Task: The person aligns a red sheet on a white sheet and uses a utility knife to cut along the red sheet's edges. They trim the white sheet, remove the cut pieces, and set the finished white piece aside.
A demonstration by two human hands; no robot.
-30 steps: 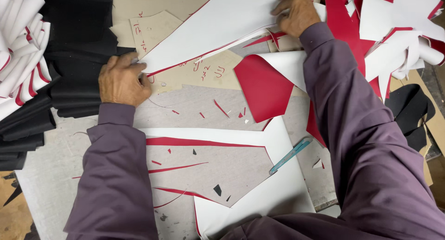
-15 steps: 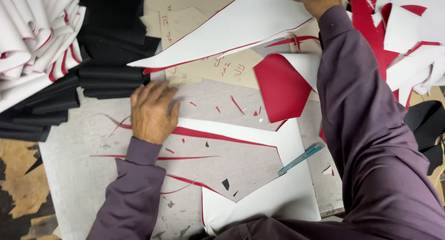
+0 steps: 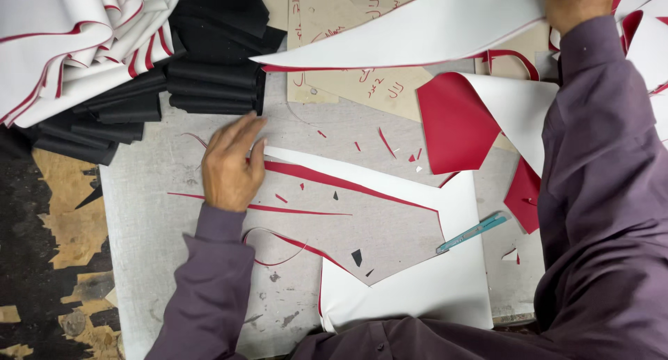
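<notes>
**Sheet Material: Handling and Grip Points**

At the upper left of the frame, a fanned stack of white pieces with red edges [image 3: 76, 47] is lying over folded black strips [image 3: 209, 89]; both are looking soft and pliable.

Left of centre, the left hand [image 3: 233, 165] is being pressed flat, fingers loosely spread, on the grey work board [image 3: 160, 262], its fingertips touching the pointed tip of the white-and-red cut sheet [image 3: 417, 290]. Nothing is being gripped by it.

The cut sheet is lying across the lower centre. It is judged light, thin and floppy, white on one face and red on the other, probably smooth and liable to slide; it is best taken at a broad edge, not at the narrow tip.

A teal utility knife [image 3: 473, 233] is resting on it.

Along the top, a long white tapering piece [image 3: 417, 33] is being held up at the upper right by the right hand [image 3: 574, 2], closed on its wide end and partly cut off by the frame.
</notes>
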